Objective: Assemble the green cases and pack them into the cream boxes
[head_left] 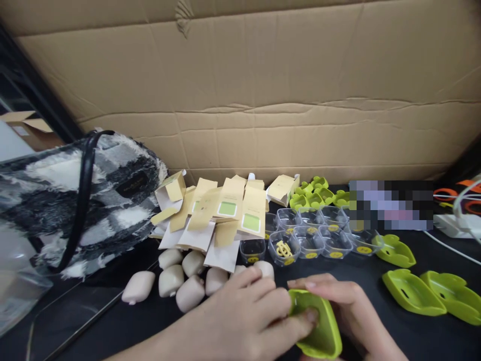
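My left hand [248, 313] reaches in from the lower left, its fingers bent and one fingertip pressed into the hollow of a lime-green, rubbery-looking cover [326, 331]. Wrapped round the far and right side of that cover is my right hand [355, 308], thumb hidden from sight. The cover is tilted, its open side towards me. Just beyond my left hand lie several rounded beige and pinkish cases [190, 293], some partly hidden by the hand. On the right, several more green covers [413, 292] with slots in them lie on the black tabletop.
Folded kraft-paper boxes [229, 203] are piled behind the cases. Clear plastic tubs [336, 241] stand in rows; one holds small yellow pieces [283, 249]. Smaller green pieces [313, 193] lie behind. A shaggy bag [112, 195] sits left; a white cable [451, 249] runs right. Cardboard [263, 90] walls the back.
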`<state>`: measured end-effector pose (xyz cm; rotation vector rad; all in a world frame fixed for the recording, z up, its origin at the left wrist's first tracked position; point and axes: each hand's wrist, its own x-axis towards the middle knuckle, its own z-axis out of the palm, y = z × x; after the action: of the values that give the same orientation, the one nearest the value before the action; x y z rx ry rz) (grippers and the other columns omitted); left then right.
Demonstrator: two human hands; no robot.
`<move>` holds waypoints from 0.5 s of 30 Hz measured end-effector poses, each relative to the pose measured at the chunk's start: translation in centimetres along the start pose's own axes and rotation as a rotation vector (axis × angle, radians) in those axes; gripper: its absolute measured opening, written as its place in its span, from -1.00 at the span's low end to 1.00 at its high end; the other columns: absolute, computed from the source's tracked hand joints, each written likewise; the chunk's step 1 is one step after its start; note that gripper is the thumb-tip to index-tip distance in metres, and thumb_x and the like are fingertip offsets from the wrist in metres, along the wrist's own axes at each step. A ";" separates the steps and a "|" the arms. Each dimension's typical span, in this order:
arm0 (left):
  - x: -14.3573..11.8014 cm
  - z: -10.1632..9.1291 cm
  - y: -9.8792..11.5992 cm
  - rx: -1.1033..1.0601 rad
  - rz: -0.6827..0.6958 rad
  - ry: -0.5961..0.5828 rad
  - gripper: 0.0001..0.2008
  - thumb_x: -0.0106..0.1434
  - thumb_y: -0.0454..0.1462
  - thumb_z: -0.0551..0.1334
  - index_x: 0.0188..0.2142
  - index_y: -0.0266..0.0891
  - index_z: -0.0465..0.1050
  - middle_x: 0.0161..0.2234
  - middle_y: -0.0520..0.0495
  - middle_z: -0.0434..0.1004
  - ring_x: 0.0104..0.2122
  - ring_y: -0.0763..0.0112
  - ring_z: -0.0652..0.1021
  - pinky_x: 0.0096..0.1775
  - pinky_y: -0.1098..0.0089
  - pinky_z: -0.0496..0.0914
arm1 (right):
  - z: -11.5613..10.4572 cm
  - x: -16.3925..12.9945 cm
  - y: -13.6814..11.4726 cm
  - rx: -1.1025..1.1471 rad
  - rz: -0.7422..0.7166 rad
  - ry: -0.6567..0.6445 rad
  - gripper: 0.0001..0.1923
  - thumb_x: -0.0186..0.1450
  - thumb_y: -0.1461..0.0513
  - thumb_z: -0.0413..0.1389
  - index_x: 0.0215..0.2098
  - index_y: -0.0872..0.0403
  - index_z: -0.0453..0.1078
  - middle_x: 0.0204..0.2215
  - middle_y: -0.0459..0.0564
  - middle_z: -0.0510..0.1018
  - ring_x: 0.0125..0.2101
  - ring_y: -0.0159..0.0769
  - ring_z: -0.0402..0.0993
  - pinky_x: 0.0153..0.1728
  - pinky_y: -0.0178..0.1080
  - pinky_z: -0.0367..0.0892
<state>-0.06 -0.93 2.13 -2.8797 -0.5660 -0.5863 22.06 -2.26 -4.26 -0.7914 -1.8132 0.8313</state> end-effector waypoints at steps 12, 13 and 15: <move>0.0 -0.2 -1.7 0.031 -0.296 0.255 -0.84 0.37 -0.35 0.13 -0.28 -0.21 0.49 -0.42 0.05 0.40 -0.40 0.39 0.40 -0.29 0.36 0.24 | -3.0 1.6 -1.7 -0.194 -0.019 0.201 -0.48 0.22 0.28 0.24 0.08 -0.20 0.21 -0.01 -0.08 0.47 0.02 -0.27 0.49 0.04 -0.39 0.40; 0.0 -0.2 -1.6 0.043 -0.288 0.287 -0.84 0.37 -0.34 0.13 -0.25 -0.21 0.50 -0.42 0.05 0.42 -0.41 0.39 0.40 -0.29 0.36 0.24 | -3.4 1.8 -1.8 -0.213 -0.028 0.210 -0.48 0.23 0.27 0.25 0.08 -0.20 0.21 -0.01 -0.06 0.47 0.02 -0.24 0.49 0.02 -0.35 0.43; 0.1 -0.3 -1.4 0.061 -0.278 0.299 -0.82 0.38 -0.34 0.12 -0.23 -0.21 0.51 -0.42 0.04 0.45 -0.41 0.40 0.41 -0.28 0.37 0.24 | -4.1 2.2 -2.0 -0.241 -0.008 0.258 -0.51 0.23 0.23 0.25 0.07 -0.20 0.22 0.00 -0.02 0.47 0.01 -0.19 0.49 0.02 -0.28 0.46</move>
<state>-0.62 0.29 2.52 -2.6022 -0.9211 -0.9977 24.84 -0.82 -0.26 -0.9961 -1.7009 0.4842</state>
